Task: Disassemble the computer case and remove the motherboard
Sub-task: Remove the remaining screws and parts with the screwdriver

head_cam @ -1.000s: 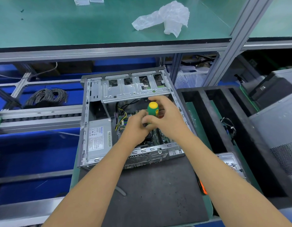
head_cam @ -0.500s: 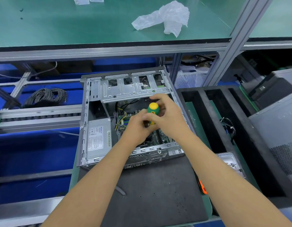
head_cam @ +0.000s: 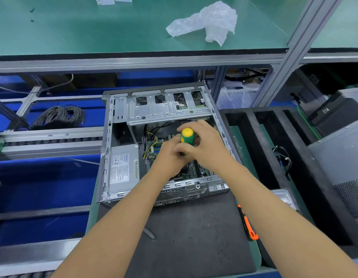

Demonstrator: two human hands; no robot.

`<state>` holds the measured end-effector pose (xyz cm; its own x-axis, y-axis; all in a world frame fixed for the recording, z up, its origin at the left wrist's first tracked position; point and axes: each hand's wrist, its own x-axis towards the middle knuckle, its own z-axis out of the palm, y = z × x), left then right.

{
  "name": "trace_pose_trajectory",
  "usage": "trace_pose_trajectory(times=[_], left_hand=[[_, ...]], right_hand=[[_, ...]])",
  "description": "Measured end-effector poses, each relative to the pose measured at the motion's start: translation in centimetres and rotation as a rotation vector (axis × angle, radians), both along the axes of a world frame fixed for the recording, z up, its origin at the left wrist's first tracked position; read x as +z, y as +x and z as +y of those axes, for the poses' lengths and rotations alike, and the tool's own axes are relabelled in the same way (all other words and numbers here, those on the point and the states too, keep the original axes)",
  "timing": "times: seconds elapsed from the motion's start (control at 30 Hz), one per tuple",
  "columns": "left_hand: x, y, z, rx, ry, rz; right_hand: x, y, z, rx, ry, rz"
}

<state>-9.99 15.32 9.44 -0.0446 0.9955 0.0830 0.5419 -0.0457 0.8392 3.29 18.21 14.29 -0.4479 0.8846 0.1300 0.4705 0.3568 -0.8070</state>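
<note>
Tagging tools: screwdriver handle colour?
Green plastic screwdriver handle with a yellow cap, head view.

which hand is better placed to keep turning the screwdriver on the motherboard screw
Right. The right hand already grips the screwdriver by its handle, upright over the motherboard. The left hand sits lower by the shaft, seemingly steadying it.

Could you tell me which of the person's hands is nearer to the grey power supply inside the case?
Left. The left hand sits just right of the power supply, over the motherboard; the right hand, gripping the screwdriver, is farther right.
</note>
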Motion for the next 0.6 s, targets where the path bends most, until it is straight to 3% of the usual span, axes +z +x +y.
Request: trace_pose_trajectory(times=[0.17, 0.33, 0.43, 0.53, 0.6], left_hand=[[-0.5, -0.2, -0.1, -0.013, 0.026, -0.031], [-0.9, -0.4, 0.0, -0.021, 0.004, -0.034], [-0.9, -0.3, 0.3, 0.006, -0.035, -0.055], [-0.6, 0.2, 0.3, -0.004, -0.026, -0.041], [-0.5, 0.2, 0.2, 0.004, 0.017, -0.041]], right_hand=[[-0.4, 0.6, -0.1, -0.036, -0.024, 0.148], [-0.1, 1.7, 0.6, 0.056, -0.054, -0.072], [0.2, 1.6, 0.2, 0.111, -0.099, -0.021], [0.0, 0.6, -0.1, -0.047, -0.089, 0.135], [-0.1, 0.1, -0.1, -0.082, -0.024, 0.119]])
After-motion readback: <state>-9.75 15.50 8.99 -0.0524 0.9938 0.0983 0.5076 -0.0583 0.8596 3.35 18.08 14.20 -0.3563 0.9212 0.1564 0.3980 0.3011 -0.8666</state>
